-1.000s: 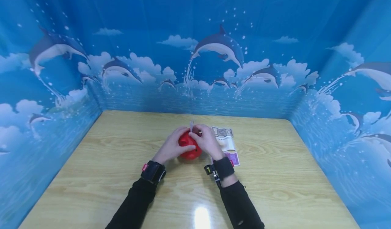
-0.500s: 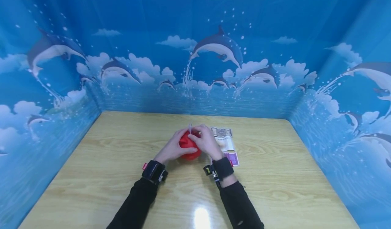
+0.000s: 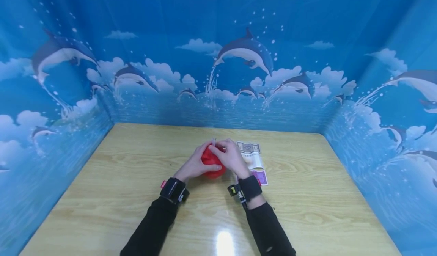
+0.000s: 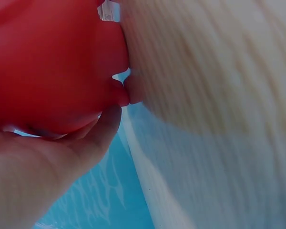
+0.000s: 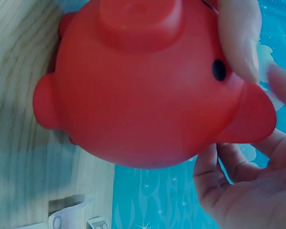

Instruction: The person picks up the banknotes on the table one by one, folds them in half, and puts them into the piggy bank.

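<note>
A red piggy bank (image 5: 133, 105) sits on the wood-grain table (image 3: 153, 149), near the middle, between a person's two bare hands. The left hand (image 3: 194, 167) curves around its side, thumb laid across the front, a close and steady grip. The right hand (image 3: 231, 156) is bent over the top, beside an ear, thumb and fingers drawn together in what looks like a pinch on a small pale slip (image 3: 214, 142) that stands upright there. Just right of the bank lie several banknotes (image 3: 252, 159), partly overlapping, one of them purple. The step in hand appears to be feeding the slip, probably a folded note, into the top; the opening itself is hidden, so how far in it is cannot be told. The next move likely calls for straight downward pressure from the right fingertips while the left hand stops the bank rolling.
</note>
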A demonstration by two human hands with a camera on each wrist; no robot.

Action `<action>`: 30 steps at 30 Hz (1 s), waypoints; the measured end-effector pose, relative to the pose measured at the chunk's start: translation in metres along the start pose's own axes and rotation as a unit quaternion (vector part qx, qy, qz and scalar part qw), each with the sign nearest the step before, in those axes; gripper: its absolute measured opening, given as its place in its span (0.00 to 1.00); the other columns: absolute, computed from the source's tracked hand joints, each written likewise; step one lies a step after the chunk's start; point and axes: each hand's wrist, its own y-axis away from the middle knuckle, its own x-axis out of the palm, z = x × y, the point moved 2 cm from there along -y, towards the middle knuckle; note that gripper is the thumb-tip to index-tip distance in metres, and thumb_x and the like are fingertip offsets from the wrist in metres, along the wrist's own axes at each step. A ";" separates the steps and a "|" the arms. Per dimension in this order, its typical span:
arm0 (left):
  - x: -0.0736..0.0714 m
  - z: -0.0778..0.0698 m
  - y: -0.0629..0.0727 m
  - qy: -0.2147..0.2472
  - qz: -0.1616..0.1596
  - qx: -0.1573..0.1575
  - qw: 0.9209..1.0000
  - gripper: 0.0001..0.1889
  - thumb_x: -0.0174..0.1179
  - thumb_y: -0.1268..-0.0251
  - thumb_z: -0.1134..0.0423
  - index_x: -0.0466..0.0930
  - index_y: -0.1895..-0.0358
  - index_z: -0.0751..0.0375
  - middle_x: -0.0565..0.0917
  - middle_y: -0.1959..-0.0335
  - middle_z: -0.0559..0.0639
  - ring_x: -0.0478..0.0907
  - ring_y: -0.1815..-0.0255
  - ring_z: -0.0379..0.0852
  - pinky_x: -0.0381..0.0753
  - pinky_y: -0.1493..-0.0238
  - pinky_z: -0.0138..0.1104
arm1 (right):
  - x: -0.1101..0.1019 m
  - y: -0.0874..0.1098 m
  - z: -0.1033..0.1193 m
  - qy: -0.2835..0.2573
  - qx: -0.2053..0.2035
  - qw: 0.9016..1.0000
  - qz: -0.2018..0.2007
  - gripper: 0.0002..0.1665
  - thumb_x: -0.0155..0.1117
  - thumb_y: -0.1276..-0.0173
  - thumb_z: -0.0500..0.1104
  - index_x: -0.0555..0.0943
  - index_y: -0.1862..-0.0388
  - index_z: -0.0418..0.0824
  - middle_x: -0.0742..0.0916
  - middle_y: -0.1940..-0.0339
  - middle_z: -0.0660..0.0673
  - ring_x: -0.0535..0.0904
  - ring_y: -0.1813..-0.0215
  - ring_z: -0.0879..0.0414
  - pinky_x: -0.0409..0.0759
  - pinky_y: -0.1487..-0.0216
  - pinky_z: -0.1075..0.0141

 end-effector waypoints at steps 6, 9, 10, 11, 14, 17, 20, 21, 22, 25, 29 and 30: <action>0.000 0.000 0.000 0.009 -0.004 -0.011 1.000 0.52 0.76 0.55 0.45 0.54 0.25 0.35 0.65 0.32 0.50 0.67 0.34 0.53 0.80 0.45 0.49 | -0.002 0.001 0.003 -0.017 0.049 0.998 -0.023 0.32 0.46 0.23 0.62 0.87 0.55 0.40 0.84 0.53 0.43 0.78 0.46 0.49 0.77 0.46 0.53; 0.001 0.001 -0.001 0.009 -0.004 -0.013 1.000 0.53 0.76 0.55 0.44 0.54 0.25 0.34 0.65 0.33 0.49 0.68 0.35 0.52 0.81 0.47 0.48 | -0.002 0.001 0.003 -0.020 0.051 0.998 -0.024 0.32 0.46 0.23 0.62 0.87 0.55 0.40 0.84 0.53 0.43 0.78 0.46 0.49 0.77 0.47 0.53; 0.001 0.001 -0.001 0.011 -0.003 -0.014 1.000 0.53 0.76 0.56 0.44 0.53 0.25 0.34 0.65 0.33 0.49 0.68 0.35 0.52 0.81 0.47 0.48 | -0.003 0.002 0.003 -0.023 0.049 0.998 -0.023 0.31 0.47 0.23 0.62 0.87 0.55 0.40 0.84 0.54 0.43 0.78 0.47 0.49 0.77 0.48 0.53; 0.001 0.001 -0.001 0.013 -0.002 -0.013 1.000 0.53 0.76 0.56 0.43 0.53 0.25 0.34 0.65 0.33 0.49 0.68 0.35 0.52 0.81 0.47 0.48 | -0.003 0.002 0.003 -0.023 0.044 0.999 -0.022 0.30 0.48 0.24 0.61 0.87 0.54 0.40 0.84 0.54 0.43 0.78 0.48 0.50 0.78 0.48 0.54; 0.001 0.001 -0.001 0.015 -0.002 -0.016 1.000 0.53 0.76 0.57 0.42 0.53 0.25 0.33 0.65 0.33 0.49 0.68 0.36 0.53 0.81 0.47 0.47 | -0.003 0.002 0.004 -0.025 0.030 0.999 -0.017 0.26 0.52 0.24 0.58 0.87 0.51 0.41 0.84 0.55 0.43 0.78 0.50 0.51 0.78 0.50 0.55; 0.001 0.003 -0.002 0.017 -0.003 -0.017 1.000 0.53 0.76 0.57 0.42 0.54 0.25 0.33 0.65 0.33 0.49 0.68 0.36 0.53 0.81 0.47 0.47 | -0.003 0.002 0.004 -0.023 0.023 0.999 -0.016 0.23 0.54 0.25 0.56 0.87 0.51 0.42 0.85 0.56 0.43 0.78 0.50 0.52 0.79 0.49 0.56; 0.001 0.003 -0.003 0.020 -0.003 -0.018 1.000 0.53 0.77 0.58 0.42 0.54 0.25 0.32 0.65 0.33 0.49 0.68 0.35 0.53 0.81 0.47 0.47 | -0.002 0.002 0.005 -0.018 0.020 1.000 -0.016 0.21 0.56 0.26 0.54 0.87 0.51 0.41 0.85 0.56 0.43 0.78 0.50 0.52 0.79 0.48 0.56; 0.001 0.003 -0.003 0.021 -0.003 -0.018 1.000 0.53 0.77 0.58 0.43 0.54 0.26 0.32 0.65 0.33 0.48 0.68 0.35 0.53 0.81 0.47 0.47 | -0.002 0.002 0.005 -0.016 0.019 1.000 -0.017 0.21 0.56 0.26 0.53 0.87 0.50 0.41 0.85 0.56 0.43 0.78 0.50 0.52 0.79 0.48 0.56; 0.001 0.003 -0.003 0.022 -0.003 -0.019 1.000 0.53 0.77 0.58 0.43 0.55 0.26 0.32 0.65 0.33 0.48 0.68 0.35 0.53 0.81 0.47 0.47 | -0.002 0.002 0.005 -0.015 0.018 1.000 -0.018 0.20 0.56 0.26 0.53 0.87 0.50 0.41 0.85 0.56 0.43 0.78 0.50 0.52 0.79 0.48 0.56; 0.001 0.003 -0.002 0.019 -0.001 -0.020 1.000 0.53 0.77 0.57 0.43 0.54 0.25 0.32 0.65 0.33 0.48 0.68 0.35 0.53 0.81 0.47 0.47 | -0.001 0.002 0.004 -0.011 0.012 1.000 -0.022 0.19 0.57 0.26 0.51 0.86 0.50 0.41 0.85 0.56 0.43 0.78 0.50 0.52 0.79 0.48 0.56; 0.001 0.002 -0.002 0.017 -0.001 -0.014 1.000 0.53 0.76 0.56 0.43 0.54 0.25 0.34 0.65 0.33 0.49 0.68 0.36 0.53 0.80 0.46 0.48 | 0.000 0.002 0.004 -0.008 0.003 1.000 -0.024 0.17 0.59 0.27 0.48 0.86 0.49 0.40 0.85 0.56 0.42 0.79 0.50 0.52 0.80 0.47 0.57; 0.001 0.002 -0.002 0.017 -0.002 -0.012 1.000 0.52 0.76 0.56 0.43 0.54 0.25 0.34 0.65 0.33 0.50 0.68 0.36 0.53 0.80 0.46 0.48 | 0.001 0.002 0.003 -0.007 0.000 1.000 -0.025 0.17 0.59 0.27 0.47 0.86 0.49 0.40 0.85 0.56 0.42 0.79 0.50 0.51 0.80 0.47 0.56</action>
